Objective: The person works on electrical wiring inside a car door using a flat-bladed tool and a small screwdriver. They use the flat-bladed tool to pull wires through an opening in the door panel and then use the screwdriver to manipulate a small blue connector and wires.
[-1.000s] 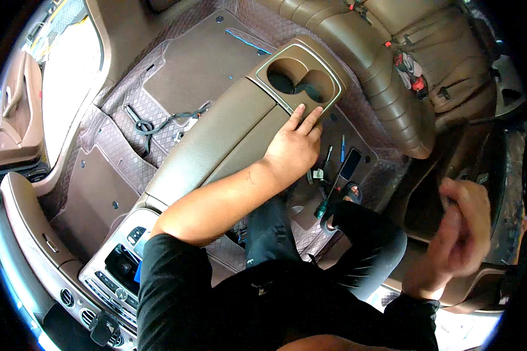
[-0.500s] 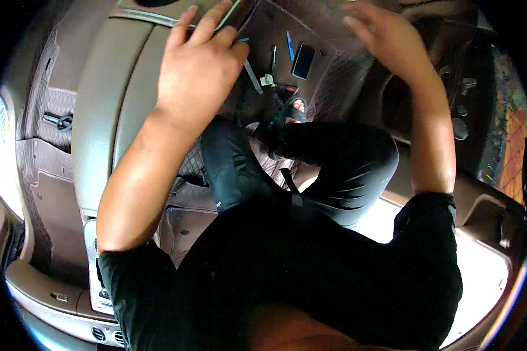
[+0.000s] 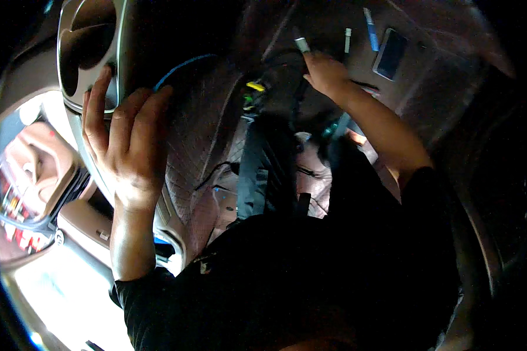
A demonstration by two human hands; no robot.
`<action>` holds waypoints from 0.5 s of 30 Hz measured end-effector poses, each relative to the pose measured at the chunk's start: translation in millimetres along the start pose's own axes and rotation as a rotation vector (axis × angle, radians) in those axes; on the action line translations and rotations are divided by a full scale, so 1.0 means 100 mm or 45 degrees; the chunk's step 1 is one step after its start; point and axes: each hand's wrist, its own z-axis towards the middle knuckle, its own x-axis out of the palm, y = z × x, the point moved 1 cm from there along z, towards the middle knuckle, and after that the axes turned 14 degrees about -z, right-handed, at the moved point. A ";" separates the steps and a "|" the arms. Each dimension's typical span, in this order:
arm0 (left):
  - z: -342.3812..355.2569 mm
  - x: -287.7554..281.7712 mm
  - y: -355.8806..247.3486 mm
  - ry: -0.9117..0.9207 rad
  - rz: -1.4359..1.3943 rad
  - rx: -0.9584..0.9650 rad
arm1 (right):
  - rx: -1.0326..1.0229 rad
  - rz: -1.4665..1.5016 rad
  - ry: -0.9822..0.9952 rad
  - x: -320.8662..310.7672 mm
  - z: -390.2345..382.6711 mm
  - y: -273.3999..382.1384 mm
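My left hand (image 3: 129, 134) lies with fingers spread at the rim of a cup-holder panel (image 3: 120, 35) on the car's centre console. One fingertip reaches the panel's lower end; the others rest beside it in shadow. My right hand (image 3: 327, 73) is low over the dark floor mat, fingers curled. A small pale piece (image 3: 301, 44) shows at its fingertips; the rest of it is hidden. Right of that hand lie a slim tool with a pale end (image 3: 348, 40), a blue pen-like tool (image 3: 371, 30) and a black phone (image 3: 390, 54).
A thin blue curved strip (image 3: 181, 65) shows beside my left fingers. Yellow and green bits (image 3: 255, 86) stand out near my left knee. A red-and-black item (image 3: 367, 89) lies partly behind my right forearm. The steering wheel (image 3: 32, 175) is at the far left.
The view has shifted, and the floor items now appear further right. My right hand has come down from the upper right to the floor items. My left hand remains at the console.
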 end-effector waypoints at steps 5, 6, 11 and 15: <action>0.05 0.08 -0.05 0.013 0.099 0.058 | 0.283 0.243 -0.102 0.23 0.20 0.03; 0.06 0.01 -0.07 0.072 0.154 0.051 | 0.254 0.354 -0.248 0.22 0.16 0.02; 0.11 0.15 -0.05 -0.091 0.078 0.001 | 0.313 0.714 -0.631 -0.06 0.16 0.02; 0.11 0.14 -0.01 -0.100 0.057 0.012 | -0.149 1.209 -1.008 -0.79 0.03 0.64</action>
